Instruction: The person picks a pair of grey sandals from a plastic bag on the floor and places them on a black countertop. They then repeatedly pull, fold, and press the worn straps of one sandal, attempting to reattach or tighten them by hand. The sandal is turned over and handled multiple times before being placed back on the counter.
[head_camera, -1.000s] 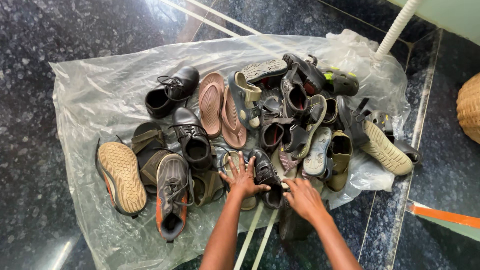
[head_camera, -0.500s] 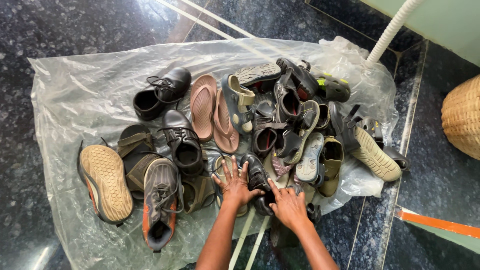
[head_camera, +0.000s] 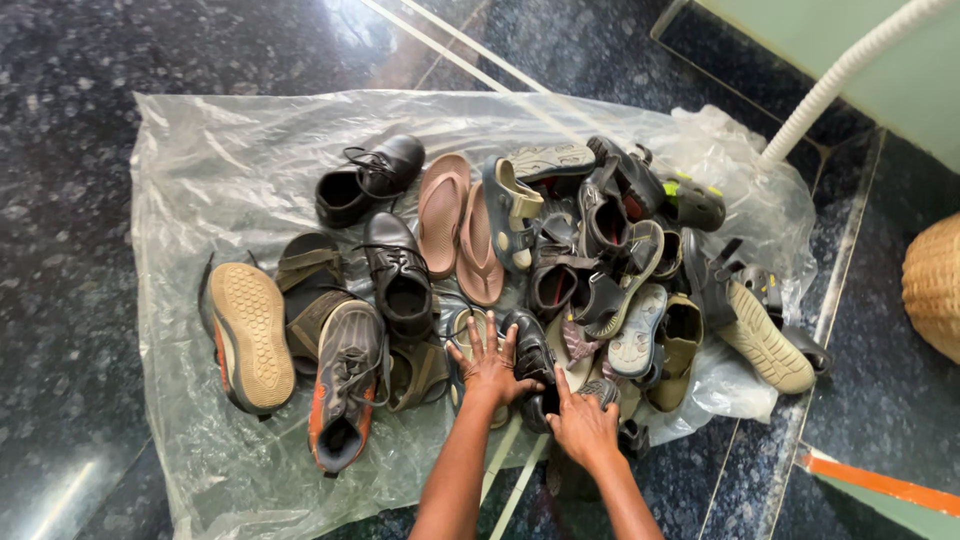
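Observation:
A heap of mixed shoes and sandals lies on a clear plastic sheet (head_camera: 200, 160) spread over the dark stone floor. My left hand (head_camera: 488, 366) rests flat with fingers spread on a sandal (head_camera: 462, 338) at the near edge of the heap, beside a small black shoe (head_camera: 530, 360). My right hand (head_camera: 583, 424) presses down on footwear just right of it, index finger stretched toward the black shoe. Neither hand visibly grips anything. A grey and orange sneaker (head_camera: 343, 385) lies left of my left hand.
A tan-soled shoe (head_camera: 250, 335) lies upside down at the left. Black lace-up shoes (head_camera: 368, 180), pink flip-flops (head_camera: 455, 225) and a beige-soled shoe (head_camera: 765, 345) ring the heap. A white hose (head_camera: 830, 85) runs at upper right, a woven basket (head_camera: 935, 290) at the right edge.
The view has shifted slightly over the heap. Both hands stay at its near edge, the left still spread flat, the right moved a little closer to it.

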